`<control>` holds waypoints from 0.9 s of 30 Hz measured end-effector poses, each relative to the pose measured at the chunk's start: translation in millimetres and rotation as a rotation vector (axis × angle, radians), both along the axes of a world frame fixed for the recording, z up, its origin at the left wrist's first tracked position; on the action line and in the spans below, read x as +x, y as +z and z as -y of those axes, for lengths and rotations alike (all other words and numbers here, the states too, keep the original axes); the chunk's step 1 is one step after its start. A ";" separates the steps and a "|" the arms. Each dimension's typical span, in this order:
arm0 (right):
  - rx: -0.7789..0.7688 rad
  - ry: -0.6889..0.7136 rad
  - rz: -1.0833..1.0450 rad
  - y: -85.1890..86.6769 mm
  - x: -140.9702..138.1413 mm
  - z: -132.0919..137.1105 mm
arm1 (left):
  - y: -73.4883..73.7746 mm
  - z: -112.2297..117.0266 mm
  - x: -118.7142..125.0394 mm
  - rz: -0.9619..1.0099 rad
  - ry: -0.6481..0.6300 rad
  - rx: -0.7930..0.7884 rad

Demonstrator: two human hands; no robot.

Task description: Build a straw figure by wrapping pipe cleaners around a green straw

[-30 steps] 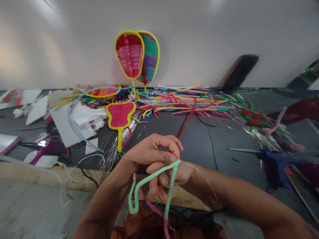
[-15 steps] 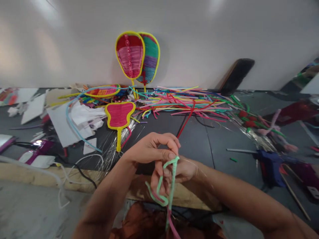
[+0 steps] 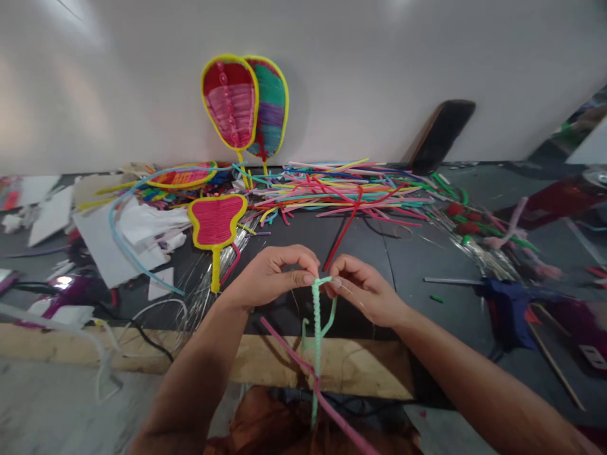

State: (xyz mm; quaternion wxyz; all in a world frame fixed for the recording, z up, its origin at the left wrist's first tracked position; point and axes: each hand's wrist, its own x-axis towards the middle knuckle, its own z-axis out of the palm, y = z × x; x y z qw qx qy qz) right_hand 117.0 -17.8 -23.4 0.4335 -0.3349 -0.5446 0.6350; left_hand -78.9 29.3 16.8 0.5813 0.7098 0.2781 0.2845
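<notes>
A mint-green pipe cleaner, twisted into a ridged stem, hangs upright between my hands over the table's front edge. My left hand pinches its top end between thumb and fingertips. With thumb and index finger my right hand grips the short bent length that leads off to the right from that top; its loose part curves down beside the stem. Lower on the stem a pink pipe cleaner crosses it, one end pointing up left and the other running down right. A thin wire strand shows by my right fingers.
Behind my hands lies a pile of coloured pipe cleaners. A pink, yellow-rimmed fan shape is at left; two larger fans lean on the wall, as does a dark phone. A blue glue gun lies right.
My right hand has come out from behind the stem to the right and now pinches the green end. The green loop has opened out, and the pink pipe cleaner is spread across the stem.
</notes>
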 end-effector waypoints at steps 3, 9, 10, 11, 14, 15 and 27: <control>0.069 -0.106 0.099 -0.1 4.5 -0.2 | -2.5 0.7 3.0 -0.021 -0.003 -0.047; 0.500 -0.287 0.450 9.2 11.8 -2.7 | -1.1 3.4 8.4 -0.090 0.022 -0.089; 0.519 -0.295 0.457 10.0 11.9 -2.8 | -0.4 3.6 9.1 -0.097 0.018 -0.092; 0.521 -0.303 0.462 10.4 11.7 -2.8 | 0.0 3.7 9.7 -0.105 0.016 -0.091; 0.487 -0.340 0.480 10.0 10.0 -2.8 | -0.4 3.3 10.9 -0.135 0.027 -0.075; 0.471 -0.359 0.484 10.0 9.6 -2.8 | -1.1 3.1 10.8 -0.143 0.028 -0.075; 0.065 0.020 0.421 20.2 48.2 -18.7 | 0.4 4.2 10.1 -0.157 -0.025 -0.114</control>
